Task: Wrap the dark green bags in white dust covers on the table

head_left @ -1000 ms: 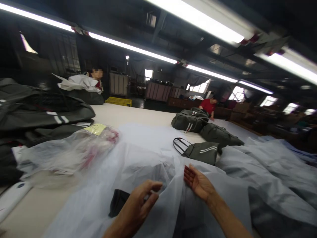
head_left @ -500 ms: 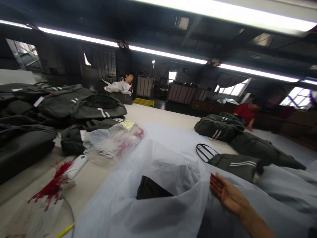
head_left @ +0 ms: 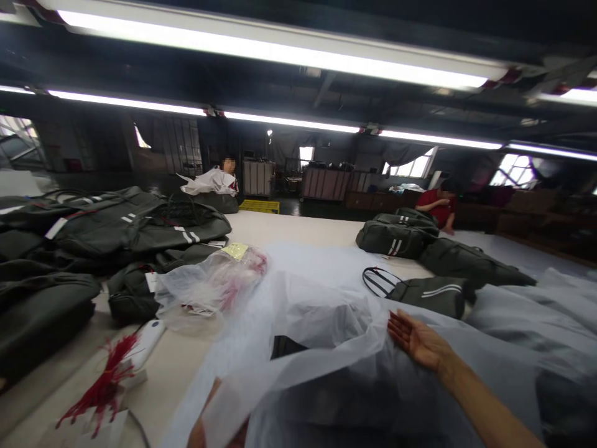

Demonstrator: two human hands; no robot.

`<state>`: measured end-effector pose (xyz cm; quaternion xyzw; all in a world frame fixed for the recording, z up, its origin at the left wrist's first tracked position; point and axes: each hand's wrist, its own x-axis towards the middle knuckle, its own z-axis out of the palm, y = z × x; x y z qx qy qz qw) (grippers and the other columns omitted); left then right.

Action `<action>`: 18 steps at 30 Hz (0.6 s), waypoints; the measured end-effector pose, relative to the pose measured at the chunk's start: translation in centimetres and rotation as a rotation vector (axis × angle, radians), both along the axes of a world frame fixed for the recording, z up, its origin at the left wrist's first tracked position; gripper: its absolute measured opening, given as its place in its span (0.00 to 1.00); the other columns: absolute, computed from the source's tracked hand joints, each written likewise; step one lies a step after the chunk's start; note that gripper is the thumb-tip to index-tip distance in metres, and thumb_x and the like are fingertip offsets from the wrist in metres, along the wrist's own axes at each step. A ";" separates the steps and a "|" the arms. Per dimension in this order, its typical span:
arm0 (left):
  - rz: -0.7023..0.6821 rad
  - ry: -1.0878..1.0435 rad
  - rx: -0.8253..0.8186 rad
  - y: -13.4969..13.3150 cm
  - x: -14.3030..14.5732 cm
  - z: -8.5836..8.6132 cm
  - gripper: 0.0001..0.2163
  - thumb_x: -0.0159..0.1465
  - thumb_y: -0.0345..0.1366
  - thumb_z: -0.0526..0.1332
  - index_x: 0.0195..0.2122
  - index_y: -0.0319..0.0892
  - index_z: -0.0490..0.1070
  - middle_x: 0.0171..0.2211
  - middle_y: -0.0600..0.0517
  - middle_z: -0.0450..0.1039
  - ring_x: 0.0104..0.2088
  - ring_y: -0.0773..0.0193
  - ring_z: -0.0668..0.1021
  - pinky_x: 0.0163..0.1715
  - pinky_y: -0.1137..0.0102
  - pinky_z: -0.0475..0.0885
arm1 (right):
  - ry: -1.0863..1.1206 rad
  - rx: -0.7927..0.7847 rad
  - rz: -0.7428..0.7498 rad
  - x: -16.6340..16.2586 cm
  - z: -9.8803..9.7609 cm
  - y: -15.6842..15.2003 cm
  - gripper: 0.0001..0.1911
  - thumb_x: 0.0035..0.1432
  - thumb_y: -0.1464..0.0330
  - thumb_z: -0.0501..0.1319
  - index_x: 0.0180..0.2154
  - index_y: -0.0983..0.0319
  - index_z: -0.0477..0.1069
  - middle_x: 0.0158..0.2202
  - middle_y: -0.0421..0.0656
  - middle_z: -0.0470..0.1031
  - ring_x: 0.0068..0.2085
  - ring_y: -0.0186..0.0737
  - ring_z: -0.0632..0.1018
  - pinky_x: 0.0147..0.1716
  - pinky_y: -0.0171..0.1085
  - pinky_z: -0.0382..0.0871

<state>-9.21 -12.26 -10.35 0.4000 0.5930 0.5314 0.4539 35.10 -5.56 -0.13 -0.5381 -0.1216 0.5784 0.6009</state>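
My right hand (head_left: 417,339) lies flat, palm up and fingers apart, on a big translucent white plastic bag (head_left: 321,336) spread over the table. A dark bag (head_left: 284,346) shows through the bag's opening. My left hand (head_left: 205,429) is at the bottom edge, mostly hidden behind the plastic's near edge, and seems to pinch and lift that edge. A dark green bag with white stripes and black handles (head_left: 420,292) lies just beyond my right hand.
Piles of dark bags (head_left: 116,224) fill the left side of the table, with more bags (head_left: 396,236) at the far right. A clear bag of red tags (head_left: 209,286), a bundle of red ties (head_left: 107,379) and a white device (head_left: 147,336) lie at left. Two people stand at the far edge.
The view swung left and settled. My left hand dropped out of view, then came back at the bottom edge with the plastic's edge raised. My right hand stayed flat on the bag.
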 end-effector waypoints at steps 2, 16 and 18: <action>0.088 -0.186 0.115 3.7 0.6 1.0 0.20 0.69 0.40 0.43 0.35 0.47 0.76 0.36 0.51 0.81 0.45 0.57 0.80 0.43 0.60 0.79 | 0.015 0.011 0.016 0.0 0.0 -0.1 0.10 0.60 0.76 0.63 0.44 0.69 0.71 0.30 0.47 0.81 0.30 0.40 0.82 0.28 0.34 0.80; -0.446 0.679 0.610 12.6 8.1 8.5 0.23 0.64 0.48 0.60 0.59 0.49 0.65 0.60 0.48 0.67 0.66 0.50 0.59 0.67 0.46 0.45 | 0.015 0.015 0.006 0.1 -0.2 -0.2 0.11 0.59 0.74 0.65 0.45 0.70 0.71 0.35 0.49 0.82 0.31 0.39 0.82 0.29 0.35 0.81; -0.561 0.842 0.562 13.4 9.0 9.5 0.26 0.60 0.47 0.65 0.58 0.46 0.66 0.54 0.47 0.74 0.59 0.49 0.69 0.65 0.45 0.47 | 0.013 0.006 0.001 0.1 -0.2 -0.2 0.10 0.60 0.74 0.64 0.45 0.69 0.71 0.34 0.48 0.82 0.30 0.39 0.82 0.28 0.35 0.81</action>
